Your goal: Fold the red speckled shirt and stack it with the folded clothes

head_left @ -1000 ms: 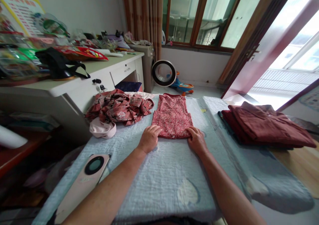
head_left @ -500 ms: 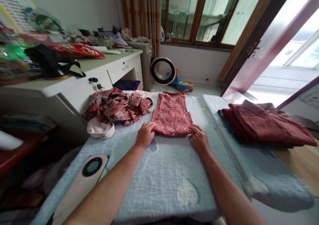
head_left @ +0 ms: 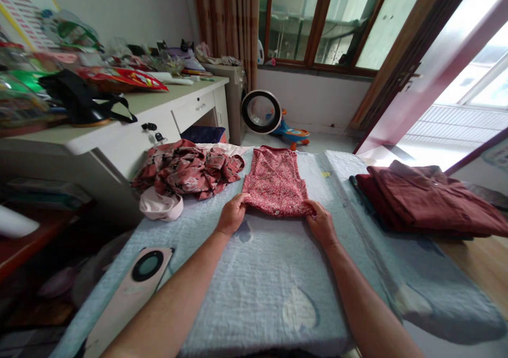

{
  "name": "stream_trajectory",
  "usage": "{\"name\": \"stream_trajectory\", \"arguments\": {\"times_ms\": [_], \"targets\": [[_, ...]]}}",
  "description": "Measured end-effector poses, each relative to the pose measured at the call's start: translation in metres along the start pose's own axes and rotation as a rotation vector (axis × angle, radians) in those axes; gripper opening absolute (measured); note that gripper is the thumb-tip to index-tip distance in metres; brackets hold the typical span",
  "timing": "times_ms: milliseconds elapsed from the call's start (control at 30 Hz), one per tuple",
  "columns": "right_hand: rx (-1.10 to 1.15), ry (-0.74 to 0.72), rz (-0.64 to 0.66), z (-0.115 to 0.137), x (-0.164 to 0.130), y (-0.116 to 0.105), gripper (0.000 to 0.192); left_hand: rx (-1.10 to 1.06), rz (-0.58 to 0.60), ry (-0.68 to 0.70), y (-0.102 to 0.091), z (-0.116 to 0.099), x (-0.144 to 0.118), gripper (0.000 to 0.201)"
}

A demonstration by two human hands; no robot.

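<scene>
A small red-and-white patterned garment (head_left: 275, 181), folded into a rough rectangle, lies flat on the pale blue quilted cover (head_left: 270, 284). Its near edge is pinched at the left corner by my left hand (head_left: 233, 213) and at the right corner by my right hand (head_left: 320, 221). Both thumbs and fingers are closed on the cloth. To the left is a crumpled heap of pink-and-black printed fabric (head_left: 186, 167), with a pale pink band of cloth (head_left: 161, 204) in front of it. Folded dark red clothes (head_left: 432, 199) are stacked on the right.
A phone (head_left: 130, 289) lies by my left forearm. The cluttered desk (head_left: 198, 91) runs along the left wall. Beyond the cover, a washing machine's round door (head_left: 245, 112) stands open beside a blue-and-orange ride-on toy (head_left: 291, 132). A door (head_left: 392, 104) is at the right.
Both hands keep their pinch on the garment's near corners, almost unmoved. The whole view has shifted very slightly.
</scene>
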State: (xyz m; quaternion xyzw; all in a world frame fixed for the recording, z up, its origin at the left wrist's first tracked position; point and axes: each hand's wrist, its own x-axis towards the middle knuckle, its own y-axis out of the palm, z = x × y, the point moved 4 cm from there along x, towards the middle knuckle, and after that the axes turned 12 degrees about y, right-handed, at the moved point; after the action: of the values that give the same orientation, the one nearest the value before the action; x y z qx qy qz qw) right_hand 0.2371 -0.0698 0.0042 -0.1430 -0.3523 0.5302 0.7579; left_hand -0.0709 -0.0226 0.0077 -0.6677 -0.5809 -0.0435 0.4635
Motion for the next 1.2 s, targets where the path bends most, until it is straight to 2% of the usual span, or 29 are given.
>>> {"name": "stream_trajectory", "arguments": {"times_ms": [133, 233, 433, 633, 800, 933, 1033, 1133, 1200], "targets": [[-0.05, 0.018, 0.012, -0.005, 0.004, 0.004, 0.052, -0.019, -0.014, -0.023, 0.0, 0.001, -0.001, 0.041], [-0.094, 0.026, 0.023, -0.009, 0.008, 0.007, 0.05, -0.003, -0.013, 0.008, -0.001, -0.002, -0.001, 0.04], [0.039, -0.044, 0.039, -0.005, 0.011, 0.004, 0.043, 0.092, 0.036, 0.046, 0.002, -0.002, -0.002, 0.064], [0.106, -0.01, 0.042, -0.004, 0.012, 0.003, 0.042, 0.116, 0.058, 0.055, 0.003, -0.005, -0.001, 0.05], [0.101, 0.022, 0.059, -0.008, 0.012, 0.004, 0.036, 0.122, 0.061, 0.004, 0.001, -0.004, -0.001, 0.046], [0.024, 0.031, 0.072, -0.01, 0.011, 0.008, 0.051, 0.094, 0.063, -0.044, 0.001, 0.001, 0.0, 0.046], [-0.013, 0.035, 0.038, -0.012, 0.01, 0.01, 0.06, 0.086, 0.08, -0.048, 0.004, 0.003, 0.0, 0.057], [-0.017, 0.048, 0.024, -0.015, 0.011, 0.011, 0.055, 0.1, 0.098, -0.053, 0.006, 0.006, 0.0, 0.07], [-0.003, 0.04, 0.047, -0.019, 0.013, 0.011, 0.05, 0.103, 0.128, -0.06, 0.007, 0.009, 0.001, 0.072]]}}
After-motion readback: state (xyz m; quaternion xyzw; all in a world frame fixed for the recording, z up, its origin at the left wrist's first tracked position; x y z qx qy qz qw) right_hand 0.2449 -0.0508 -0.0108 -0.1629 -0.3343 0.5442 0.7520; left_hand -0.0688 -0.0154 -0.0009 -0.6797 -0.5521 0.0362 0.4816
